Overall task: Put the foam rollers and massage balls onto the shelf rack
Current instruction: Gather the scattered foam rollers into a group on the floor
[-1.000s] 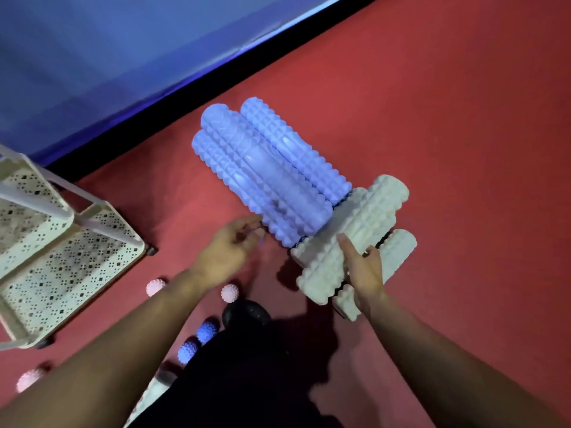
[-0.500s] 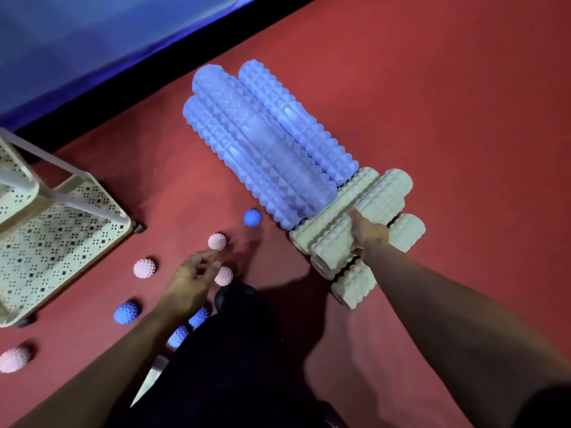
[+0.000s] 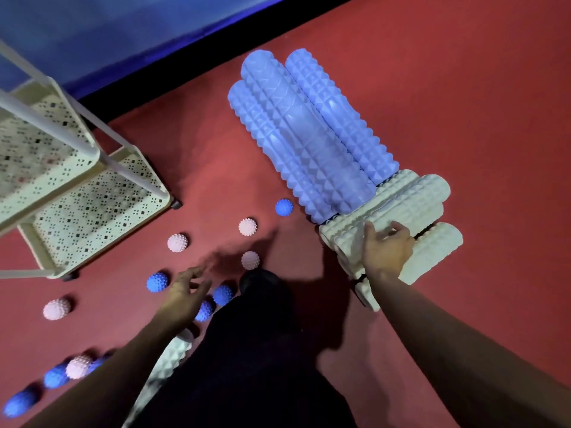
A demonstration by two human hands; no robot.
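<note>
Our right hand (image 3: 386,253) lies spread, palm down, on the cream foam rollers (image 3: 404,211) stacked on the red floor (image 3: 463,103), not closed around any. Our left hand (image 3: 185,291) hangs loose-fingered and empty over spiky massage balls (image 3: 247,227) scattered near the shelf rack (image 3: 102,196), whose near tiers show nothing on them yet. Beyond lie the blue foam rollers (image 3: 306,134). We judge rollers light, firm and ridged, best gripped mid-length; balls small, grippy, apt to roll. No brand or writing is legible.

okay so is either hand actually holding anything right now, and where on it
The left hand holds nothing, open above the balls. The right hand rests on the near end of the cream roller; a closed grip cannot be told.
</note>
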